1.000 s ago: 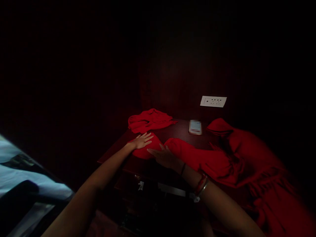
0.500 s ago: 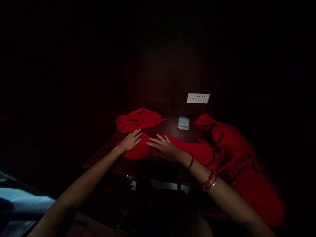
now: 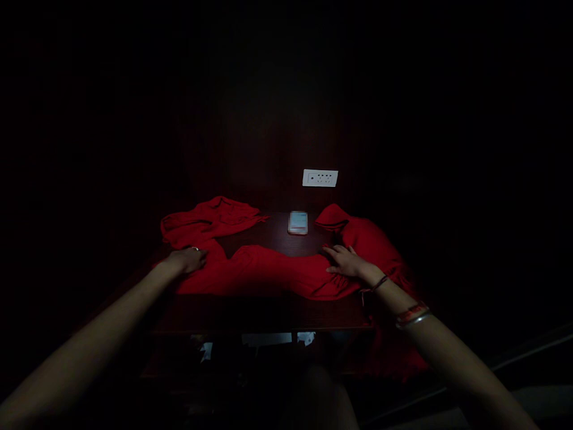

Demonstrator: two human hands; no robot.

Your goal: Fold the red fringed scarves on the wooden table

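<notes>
A long strip of red cloth [image 3: 264, 269] lies across the near part of the dark wooden table [image 3: 268, 313]. At its left end my left hand [image 3: 185, 260], with a ring on one finger, has its fingers curled down onto the cloth; the fingertips are hard to see in the dark. My right hand [image 3: 345, 261] rests on the cloth's right part with its fingers spread, bracelets on the wrist. A crumpled red cloth [image 3: 215, 215] lies behind my left hand. More red fabric [image 3: 371, 239] is heaped at the right and hangs over the table's side.
A phone with a lit screen [image 3: 298, 222] lies at the back of the table. Above it, a white socket plate [image 3: 320, 178] is fixed to the dark wall. Pale objects [image 3: 266, 339] show below the table edge. Most of the surroundings are too dark to make out.
My hands have moved apart, the left toward the cloth's left end and the right toward its right part. The cloth between them lies more spread out. The view has turned to the right.
</notes>
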